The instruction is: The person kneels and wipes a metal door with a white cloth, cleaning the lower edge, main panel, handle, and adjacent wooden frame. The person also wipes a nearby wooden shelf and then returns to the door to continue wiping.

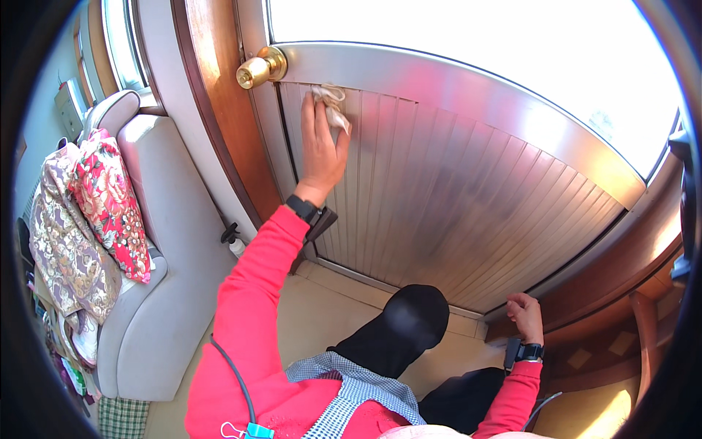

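Note:
My left hand (323, 148) reaches up and presses a crumpled whitish cloth (337, 116) to the ribbed metal panel (439, 197) of a door. A thin loop of the cloth stands out above the fingertips. Up and to the left of this hand is a brass doorknob (258, 71). My right hand (526, 316) is low on the right, near the door's bottom corner, with loosely bent fingers and nothing visible in them. Both wrists wear black straps with a dark device.
At the left stands a grey sofa (170, 263) with a red floral cushion (112, 208) and patterned fabric (68, 236). A spray bottle (235, 241) stands between sofa and door frame. Wooden furniture (598, 335) is at the right. My bent knee (417, 318) is close to the panel.

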Tool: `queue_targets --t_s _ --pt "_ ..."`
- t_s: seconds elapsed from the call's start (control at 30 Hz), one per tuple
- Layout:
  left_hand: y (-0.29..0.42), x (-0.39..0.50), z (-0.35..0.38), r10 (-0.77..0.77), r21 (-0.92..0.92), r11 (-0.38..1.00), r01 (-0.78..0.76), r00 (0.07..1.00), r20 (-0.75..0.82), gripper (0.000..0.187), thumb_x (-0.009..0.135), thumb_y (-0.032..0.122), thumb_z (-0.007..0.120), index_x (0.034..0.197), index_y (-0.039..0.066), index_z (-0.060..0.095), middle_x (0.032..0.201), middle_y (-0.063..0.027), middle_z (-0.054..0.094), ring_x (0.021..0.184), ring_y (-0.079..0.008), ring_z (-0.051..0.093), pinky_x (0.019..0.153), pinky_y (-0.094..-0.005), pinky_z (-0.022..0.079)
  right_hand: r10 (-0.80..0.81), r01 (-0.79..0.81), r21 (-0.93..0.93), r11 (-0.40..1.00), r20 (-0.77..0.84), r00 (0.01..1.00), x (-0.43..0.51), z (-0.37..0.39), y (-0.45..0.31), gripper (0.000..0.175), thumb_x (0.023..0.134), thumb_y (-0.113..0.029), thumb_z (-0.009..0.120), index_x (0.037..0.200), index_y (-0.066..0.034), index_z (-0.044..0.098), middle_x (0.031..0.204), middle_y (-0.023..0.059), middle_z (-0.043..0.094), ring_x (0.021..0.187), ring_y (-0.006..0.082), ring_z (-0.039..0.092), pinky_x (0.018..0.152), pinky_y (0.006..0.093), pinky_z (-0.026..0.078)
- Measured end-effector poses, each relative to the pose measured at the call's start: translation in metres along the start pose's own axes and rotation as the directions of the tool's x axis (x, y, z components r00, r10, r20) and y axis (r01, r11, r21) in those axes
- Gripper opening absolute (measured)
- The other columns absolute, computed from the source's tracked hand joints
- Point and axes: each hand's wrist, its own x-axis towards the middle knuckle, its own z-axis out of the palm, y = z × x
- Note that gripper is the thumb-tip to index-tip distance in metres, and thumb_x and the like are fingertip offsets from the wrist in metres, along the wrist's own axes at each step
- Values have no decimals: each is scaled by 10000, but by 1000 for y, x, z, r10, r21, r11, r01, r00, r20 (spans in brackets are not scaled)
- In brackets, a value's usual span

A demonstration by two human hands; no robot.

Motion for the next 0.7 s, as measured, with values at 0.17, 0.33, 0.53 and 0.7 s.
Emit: queue_targets --t_s 0.17,0.33,0.53,0.7 --pt "-8 -25 3 -49 117 993 35 992 118 733 959 248 713 1477 -149 379 1589 -352 297 1466 -527 342 1211 -518 333 2 -1 -14 1000 11 1000 1 2 1 230 932 -125 677 1103 13 744 747 47 691 658 113 636 588 280 499" --pt "-8 -110 -6 -224 106 973 203 942 252 785 953 239 724 1514 -133 321 1606 -352 266 1500 -516 288 1237 -505 293 2 -2 -1 1000 34 999 3 3 4 230 928 -121 673 1101 15 742 750 50 691 662 116 639 591 282 507" --pt "-18 -85 -15 -298 3 953 302 940 169 838 1025 356 652 1582 -111 236 1649 -361 204 1542 -493 222 1255 -500 237 1 -1 -13 1000 29 1000 -4 1 0 237 926 -122 673 1108 12 743 757 52 697 665 117 646 594 284 515" --pt "-39 16 -9 -243 -29 970 242 970 -25 846 1027 434 634 1565 -116 282 1648 -350 216 1535 -481 242 1249 -497 250 21 -20 -24 1000 23 1000 -5 -1 2 237 926 -127 675 1107 9 745 765 54 705 666 116 650 596 285 516"
